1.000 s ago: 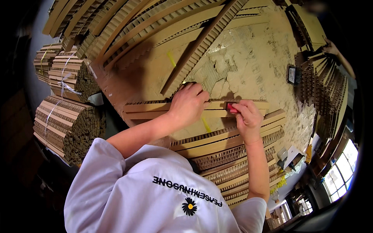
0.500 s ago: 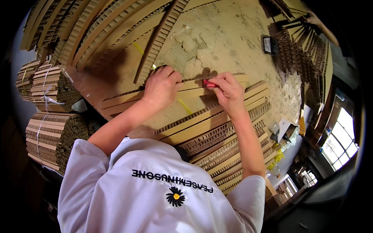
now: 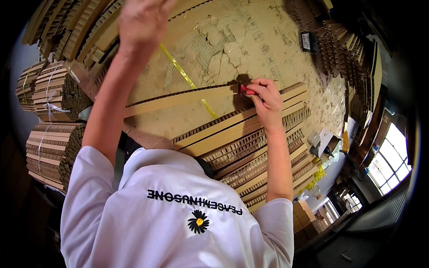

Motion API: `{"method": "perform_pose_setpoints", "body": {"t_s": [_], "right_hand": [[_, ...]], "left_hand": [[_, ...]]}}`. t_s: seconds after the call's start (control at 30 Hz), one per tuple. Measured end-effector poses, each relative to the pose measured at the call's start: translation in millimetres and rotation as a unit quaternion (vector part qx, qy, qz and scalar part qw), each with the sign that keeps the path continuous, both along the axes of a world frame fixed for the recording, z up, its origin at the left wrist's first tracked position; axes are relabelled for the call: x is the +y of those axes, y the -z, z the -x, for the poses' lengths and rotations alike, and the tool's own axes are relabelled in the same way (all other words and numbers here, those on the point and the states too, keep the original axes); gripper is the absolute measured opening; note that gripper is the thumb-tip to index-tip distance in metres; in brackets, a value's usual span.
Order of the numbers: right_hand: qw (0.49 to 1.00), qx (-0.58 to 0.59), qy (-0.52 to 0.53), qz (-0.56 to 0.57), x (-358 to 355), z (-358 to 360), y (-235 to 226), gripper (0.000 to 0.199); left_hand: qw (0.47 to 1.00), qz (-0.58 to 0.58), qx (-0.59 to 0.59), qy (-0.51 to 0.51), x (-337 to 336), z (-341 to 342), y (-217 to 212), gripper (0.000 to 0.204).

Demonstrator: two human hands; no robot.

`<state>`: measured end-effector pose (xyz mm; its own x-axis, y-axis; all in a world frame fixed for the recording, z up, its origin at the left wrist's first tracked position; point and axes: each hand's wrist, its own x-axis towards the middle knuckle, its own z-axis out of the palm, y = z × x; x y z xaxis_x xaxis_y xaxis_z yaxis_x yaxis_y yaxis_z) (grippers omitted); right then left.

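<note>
Meanwhile, right hand (image 3: 267, 100) on red cutter (image 3: 246, 90), cardboard strip (image 3: 178, 99).

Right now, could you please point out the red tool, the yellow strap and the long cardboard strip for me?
red tool (image 3: 245, 90), head view, on its red body beside the fingers.
yellow strap (image 3: 183, 73), head view, mid-length on the worktop.
long cardboard strip (image 3: 178, 99), head view, on its flat top face.

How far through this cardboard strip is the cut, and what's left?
Looks done: the red cutter in the right hand sits at the right end of the long cardboard strip, though the cut line itself is not visible. In hand: the left hand is raised off the strip, empty. Left: more strips stacked below; tied bundles sit at left.
</note>
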<state>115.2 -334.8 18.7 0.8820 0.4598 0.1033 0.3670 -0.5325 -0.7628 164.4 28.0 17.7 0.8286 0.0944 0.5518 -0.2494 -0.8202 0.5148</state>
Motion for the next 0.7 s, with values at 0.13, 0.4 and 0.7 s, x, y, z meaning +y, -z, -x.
{"method": "perform_pose_setpoints", "body": {"t_s": [0.13,0.4,0.7], "right_hand": [[0.999,-0.006,-0.034,0.029,-2,-3,-5,0.025],[0.997,0.005,-0.040,0.060,-8,-4,-8,0.027],[0.997,-0.008,-0.041,0.072,-15,-10,-5,0.031]], "left_hand": [[0.991,-0.075,-0.099,-0.052,-19,1,-24,0.017],[0.957,0.062,0.208,0.192,-98,113,24,0.040],[0.946,0.016,0.246,0.212,-102,122,37,0.042]]}}
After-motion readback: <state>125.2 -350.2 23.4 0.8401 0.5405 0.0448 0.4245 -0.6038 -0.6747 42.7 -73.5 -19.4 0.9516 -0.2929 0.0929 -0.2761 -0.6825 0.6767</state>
